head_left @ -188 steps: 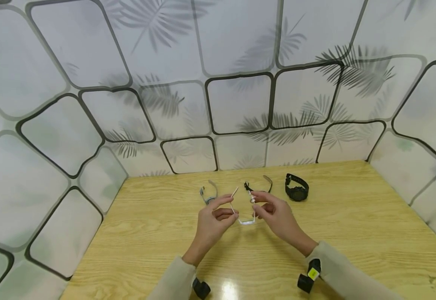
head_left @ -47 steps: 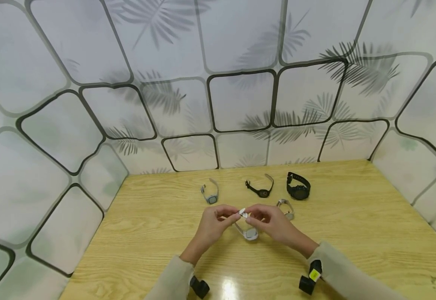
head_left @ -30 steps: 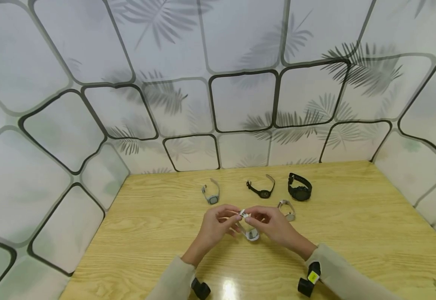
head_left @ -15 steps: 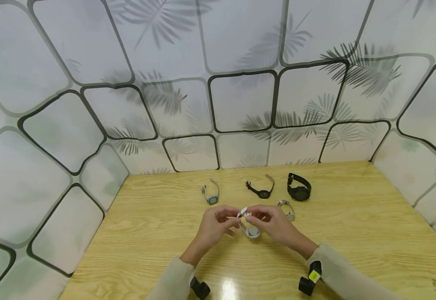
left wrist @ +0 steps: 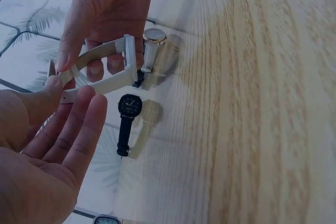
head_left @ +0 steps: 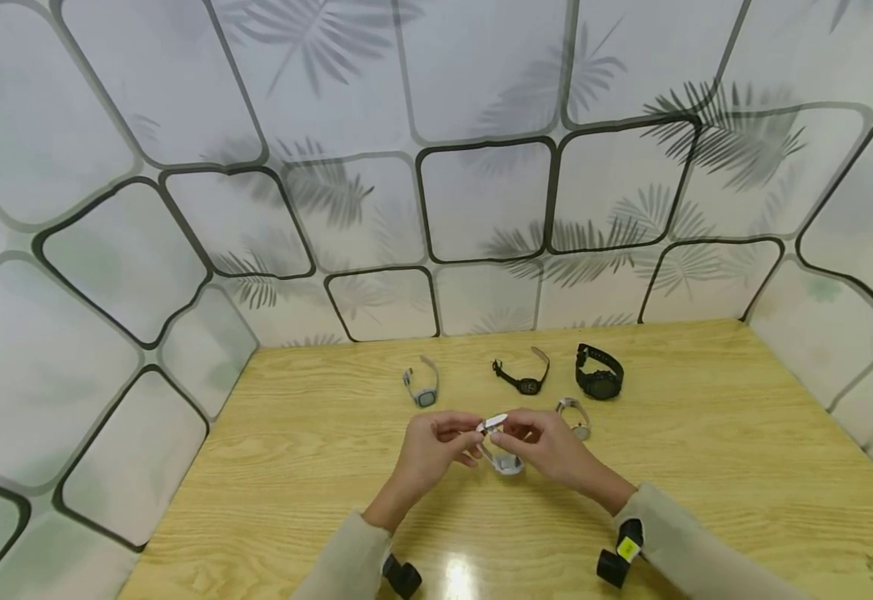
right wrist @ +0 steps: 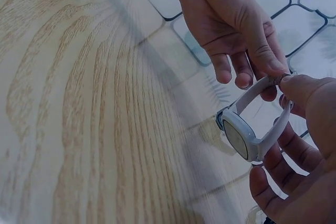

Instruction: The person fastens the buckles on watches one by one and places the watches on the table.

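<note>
**Square up the strap ends (head_left: 493, 422) gently**

Head view: your white watch (head_left: 508, 464) sits at five o'clock, between left hand (head_left: 427, 454) and right hand (head_left: 549, 442); best avoid twisting it.

Left wrist view: watch at ten o'clock; your left fingers pinch one end, the others loosely extended.

Right wrist view: watch at four o'clock; your right fingers pinch the other.
</note>
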{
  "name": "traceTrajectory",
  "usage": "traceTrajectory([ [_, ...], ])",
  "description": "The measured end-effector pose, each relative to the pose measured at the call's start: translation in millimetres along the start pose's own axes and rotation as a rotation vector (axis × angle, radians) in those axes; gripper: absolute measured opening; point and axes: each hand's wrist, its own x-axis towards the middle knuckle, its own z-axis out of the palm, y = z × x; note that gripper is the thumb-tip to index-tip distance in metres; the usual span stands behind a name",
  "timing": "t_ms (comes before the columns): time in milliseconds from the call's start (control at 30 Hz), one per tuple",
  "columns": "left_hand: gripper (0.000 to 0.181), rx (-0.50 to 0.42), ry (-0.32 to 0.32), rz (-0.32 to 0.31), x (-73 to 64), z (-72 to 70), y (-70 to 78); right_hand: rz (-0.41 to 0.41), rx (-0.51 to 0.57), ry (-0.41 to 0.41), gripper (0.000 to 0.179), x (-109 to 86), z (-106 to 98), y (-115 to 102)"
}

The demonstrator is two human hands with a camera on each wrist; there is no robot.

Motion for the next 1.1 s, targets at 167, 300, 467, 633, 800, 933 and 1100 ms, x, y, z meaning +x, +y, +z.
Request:
traceTrajectory([
  [167, 0.017, 0.012, 0.010, 0.008, -0.7, -0.6, -2.1, 0.011, 0.024, 0.014, 0.022, -1.3, -0.1, 0.6],
  [300, 0.021, -0.077, 0.002, -0.031, -1.0, -0.9, -5.6, 0.023, 0.053, 0.036, 0.024, -2.4, 0.8, 1.0],
  [467, 0.022, -0.077, -0.002, -0.025, -0.4, 1.0, -5.2, 0.023, 0.057, 0.048, 0.026, -1.7, 2.9, 0.2],
  [633, 0.020, -0.046, 0.022, -0.009, 0.2, 2.1, -3.3, 0.029, 0.086, 0.062, 0.019, -2.1, 4.0, -3.4],
  [800, 0.021, -0.079, 0.061, -0.020, 0.6, 2.9, -3.9, 0.037, 0.098, 0.089, 0.019, -2.9, 6.0, -4.3],
  [933, 0.021, -0.107, 0.106, -0.021, 1.5, 2.9, -4.9, 0.040, 0.091, 0.110, 0.019, -1.8, 6.3, -3.5],
  [1100, 0.018, -0.074, 0.115, -0.013, 2.2, 2.2, -3.2, 0.029, 0.081, 0.120, 0.017, 0.3, 5.6, -5.1],
])
